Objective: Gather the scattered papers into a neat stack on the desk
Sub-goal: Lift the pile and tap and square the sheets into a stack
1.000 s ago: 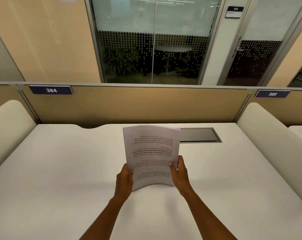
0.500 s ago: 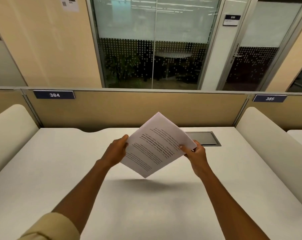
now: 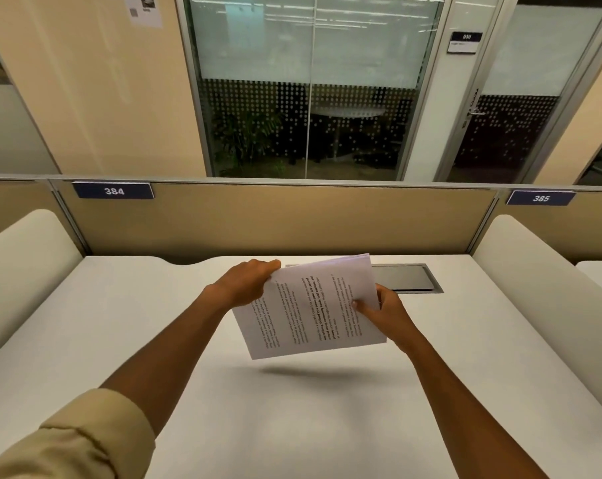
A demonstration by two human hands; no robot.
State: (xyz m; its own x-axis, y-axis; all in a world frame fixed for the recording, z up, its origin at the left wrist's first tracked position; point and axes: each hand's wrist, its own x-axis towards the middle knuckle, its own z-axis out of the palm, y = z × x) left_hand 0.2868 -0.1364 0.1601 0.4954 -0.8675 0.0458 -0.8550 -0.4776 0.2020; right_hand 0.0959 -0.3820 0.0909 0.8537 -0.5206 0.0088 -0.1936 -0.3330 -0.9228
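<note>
A stack of white printed papers (image 3: 309, 305) hangs in the air above the white desk (image 3: 292, 416), turned sideways so the text lines run nearly vertical. My left hand (image 3: 247, 283) pinches the stack's upper left corner. My right hand (image 3: 384, 311) grips its right edge, thumb on top of the sheets. The stack throws a soft shadow on the desk below it. No loose sheets lie on the desk.
A grey cable hatch (image 3: 405, 278) is set into the desk behind the papers. Padded cream dividers stand at the left (image 3: 23, 271) and right (image 3: 541, 292). A tan partition (image 3: 292, 219) with number plates 384 and 385 closes the back.
The stack went from upright with its bottom edge near the desk to lifted and rotated sideways. My left hand moved to its top left corner, my right hand to its right edge.
</note>
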